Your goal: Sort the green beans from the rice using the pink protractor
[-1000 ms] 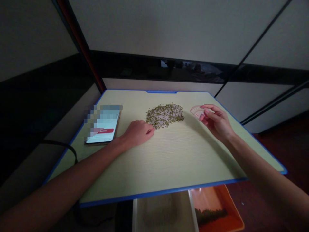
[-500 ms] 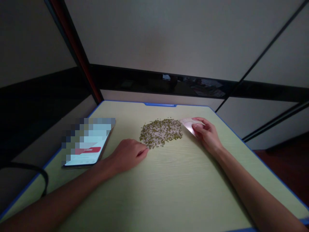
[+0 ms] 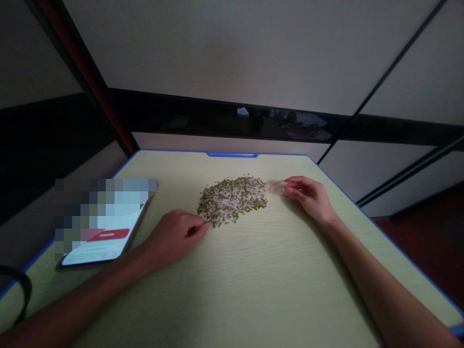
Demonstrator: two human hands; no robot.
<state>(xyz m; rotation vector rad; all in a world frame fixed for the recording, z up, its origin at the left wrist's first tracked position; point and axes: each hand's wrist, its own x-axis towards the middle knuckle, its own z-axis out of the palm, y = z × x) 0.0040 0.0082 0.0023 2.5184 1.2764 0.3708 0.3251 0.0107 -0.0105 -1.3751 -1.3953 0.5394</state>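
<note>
A flat, low pile of small green beans and pale grains [image 3: 234,198] lies on the table, with a few loose ones around its edge. My left hand [image 3: 181,237] rests at the near left edge of the pile. Its fingers are curled in and its thumb and forefinger are pressed together; whatever may be between them is hidden. To the right of the pile, my right hand [image 3: 310,195] pinches a thin, clear plastic piece [image 3: 277,187] between thumb and fingers. That piece points left, close to the pile's right edge.
A tablet [image 3: 108,237] with a lit, partly blurred screen lies at the left of the pale wood-look table [image 3: 253,285], which has a blue edge. A black cable [image 3: 25,290] curves at the lower left. Cabinet panels [image 3: 224,63] rise behind the table.
The clear piece in my right hand has turned and now shows thinner, without its bright glare. The view has shifted slightly, moving the pile and tablet left. My left hand keeps its pose.
</note>
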